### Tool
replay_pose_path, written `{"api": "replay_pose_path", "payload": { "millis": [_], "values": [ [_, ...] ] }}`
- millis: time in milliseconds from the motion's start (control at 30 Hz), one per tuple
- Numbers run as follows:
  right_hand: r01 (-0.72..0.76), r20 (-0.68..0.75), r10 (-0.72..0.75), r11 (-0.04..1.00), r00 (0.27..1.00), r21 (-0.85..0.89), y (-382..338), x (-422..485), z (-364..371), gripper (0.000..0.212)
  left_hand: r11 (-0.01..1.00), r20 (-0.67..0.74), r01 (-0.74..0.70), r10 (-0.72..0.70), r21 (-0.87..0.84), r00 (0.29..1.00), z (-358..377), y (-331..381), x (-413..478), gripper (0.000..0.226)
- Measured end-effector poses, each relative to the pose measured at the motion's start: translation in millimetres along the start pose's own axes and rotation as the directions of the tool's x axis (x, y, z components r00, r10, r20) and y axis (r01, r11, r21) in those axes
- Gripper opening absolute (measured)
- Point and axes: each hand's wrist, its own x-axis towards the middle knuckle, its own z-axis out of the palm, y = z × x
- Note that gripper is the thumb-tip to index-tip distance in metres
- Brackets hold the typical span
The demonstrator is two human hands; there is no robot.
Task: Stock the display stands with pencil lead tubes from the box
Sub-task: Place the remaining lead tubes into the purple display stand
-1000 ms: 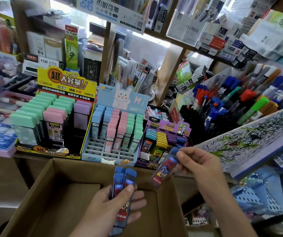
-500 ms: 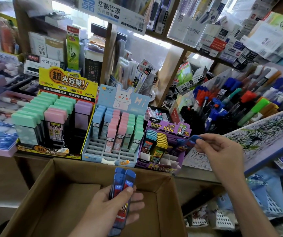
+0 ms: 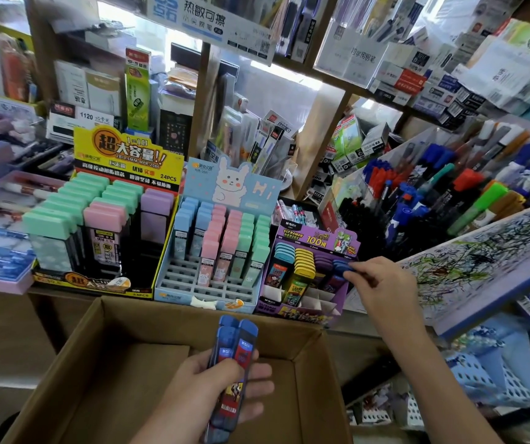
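Tube at fingertips of right hand, apparently within purple stand

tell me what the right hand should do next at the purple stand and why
Probably push the blue tube down until it seats in the right-hand column of the purple stand. The right hand pinches its cap right at that column, so it looks not yet released, and the left hand holds spare tubes over the box.
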Motion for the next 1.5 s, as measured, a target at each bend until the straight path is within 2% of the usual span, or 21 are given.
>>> {"api": "replay_pose_path", "payload": {
  "millis": [167, 367, 467, 567, 633, 700, 833, 933, 1033, 1133, 1300, 1400, 1500],
  "values": [
    [0.009, -0.019, -0.011, 0.998, 1.0, -0.07, 1, -4, 10, 0.011, 1.0, 0.004, -0.007, 0.007, -0.01, 1.0, 0, -2, 1, 0.017],
    [-0.037, -0.011, 0.036, 0.998, 0.999, -0.049, -1, -5, 9, 0.011, 0.999, 0.028, -0.027, 0.028, -0.035, 0.999, 0, -6, 2, 0.019],
    [-0.054, -0.041, 0.055, 0.998, 0.998, 0.013, -7, -9, 3, 0.011, 0.996, 0.055, -0.038, 0.042, -0.075, 0.998, -1, -7, 2, 0.026],
    [-0.113, -0.048, 0.123, 0.978, 0.991, 0.176, -23, -18, -1, 0.01, 0.992, 0.085, -0.058, 0.068, -0.112, 0.994, -2, -9, 4, 0.042],
    [-0.178, 0.023, 0.181, 0.921, 0.983, 0.346, -37, -27, -2, 0.012, 0.989, 0.091, -0.077, 0.089, -0.125, 0.992, -1, -10, 3, 0.045],
    [-0.264, 0.163, 0.211, 0.849, 0.964, 0.458, -52, -36, -1, 0.015, 0.988, 0.09, -0.095, 0.106, -0.118, 0.99, -2, -11, 4, 0.045],
    [-0.438, 0.475, 0.184, 0.742, 0.861, 0.507, -73, -52, 6, 0.011, 0.99, 0.079, -0.122, 0.127, -0.064, 0.989, -3, -13, 5, 0.045],
    [-0.543, 0.593, 0.144, 0.609, 0.792, 0.577, -84, -59, 11, 0.01, 0.992, 0.086, -0.127, 0.128, -0.02, 0.988, -4, -13, 6, 0.044],
    [-0.598, 0.634, 0.128, 0.512, 0.763, 0.617, -92, -63, 13, 0.021, 0.991, 0.087, -0.133, 0.131, 0.019, 0.988, -3, -15, 7, 0.043],
    [-0.623, 0.646, 0.135, 0.468, 0.751, 0.627, -94, -65, 15, 0.015, 0.988, 0.079, -0.145, 0.141, 0.046, 0.987, -3, -15, 6, 0.043],
    [-0.664, 0.658, 0.159, 0.359, 0.736, 0.656, -89, -63, 8, 0.02, 0.989, 0.045, -0.143, 0.141, 0.045, 0.989, -1, -15, 4, 0.044],
    [-0.643, 0.611, 0.209, 0.338, 0.763, 0.687, -82, -56, -3, 0.018, 0.995, 0.005, -0.1, 0.101, -0.026, 0.995, 0, -13, 4, 0.031],
    [-0.584, 0.519, 0.268, 0.374, 0.811, 0.72, -71, -46, -18, 0.014, 0.996, 0.003, -0.053, 0.053, -0.076, 0.999, -1, -11, 6, 0.027]
  ]
}}
